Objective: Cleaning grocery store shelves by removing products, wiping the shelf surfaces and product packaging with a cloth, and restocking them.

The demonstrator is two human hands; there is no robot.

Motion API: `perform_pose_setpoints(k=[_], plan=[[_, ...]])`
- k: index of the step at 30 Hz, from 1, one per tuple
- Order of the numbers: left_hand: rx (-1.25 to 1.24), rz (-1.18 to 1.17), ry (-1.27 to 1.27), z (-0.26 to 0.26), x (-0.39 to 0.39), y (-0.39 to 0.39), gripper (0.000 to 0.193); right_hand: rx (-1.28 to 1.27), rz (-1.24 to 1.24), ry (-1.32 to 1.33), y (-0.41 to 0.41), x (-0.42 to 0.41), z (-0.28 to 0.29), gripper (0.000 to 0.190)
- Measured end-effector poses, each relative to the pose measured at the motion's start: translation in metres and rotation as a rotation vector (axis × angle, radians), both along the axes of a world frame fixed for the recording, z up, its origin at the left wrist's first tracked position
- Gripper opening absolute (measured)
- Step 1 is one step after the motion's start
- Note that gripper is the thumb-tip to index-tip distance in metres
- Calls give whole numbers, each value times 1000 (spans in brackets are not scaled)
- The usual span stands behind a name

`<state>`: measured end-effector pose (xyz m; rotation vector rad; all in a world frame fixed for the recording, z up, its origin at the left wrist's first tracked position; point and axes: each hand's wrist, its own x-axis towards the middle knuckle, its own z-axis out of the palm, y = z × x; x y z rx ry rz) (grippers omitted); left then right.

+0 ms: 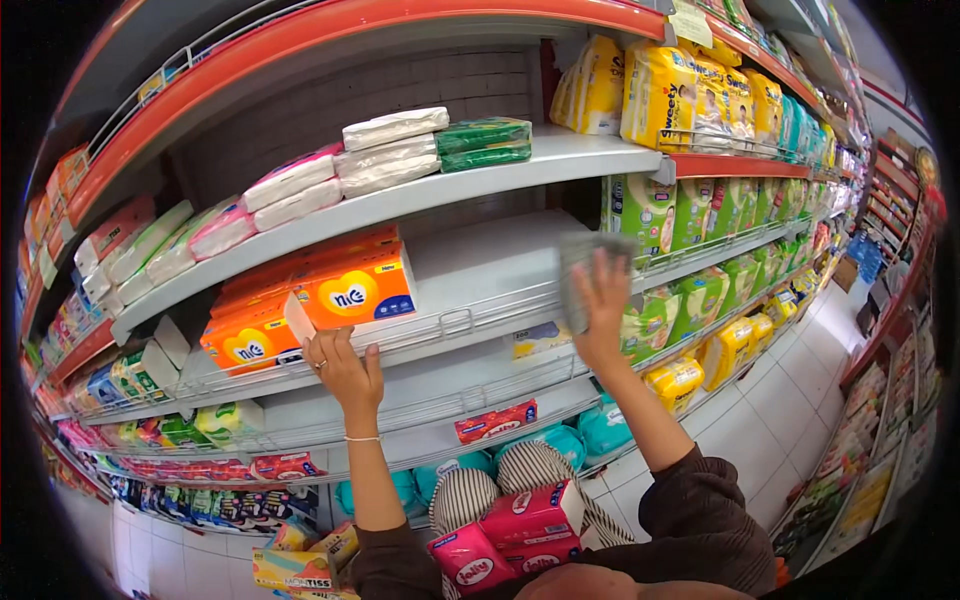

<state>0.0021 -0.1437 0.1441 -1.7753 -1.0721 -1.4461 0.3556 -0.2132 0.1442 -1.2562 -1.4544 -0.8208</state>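
Note:
My left hand [345, 371], with a ring and a thin bracelet, is curled at the wire guard [457, 322] along the front of a grey metal shelf [487, 251]. A small white card or panel [300, 319] stands just above its fingers; whether they touch it is unclear. Right behind are orange Nice tissue packs [352, 289], lined up on the same shelf. My right hand [604, 304] spreads over a grey cloth [576, 281], blurred by motion, near the shelf's right part, beside green diaper packs [637, 210].
White, pink and green tissue packs [390, 154] lie on the shelf above. Yellow Sweety packs [660, 97] stand upper right. Red Jolly packs [529, 514] rest on my lap, over striped clothing [465, 499]. Montiss packs [292, 568] sit low left. A tiled aisle [795, 360] runs right.

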Motion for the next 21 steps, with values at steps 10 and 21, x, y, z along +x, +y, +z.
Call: perform_pose_setpoints(k=[10,21], plan=[[40,-2,-1,-5,-3,7,36,72,-2,119,3,-7,-29,58],[15,-7,1,-4,-3,5,35,26,-263,190,-15,33,-40,56]])
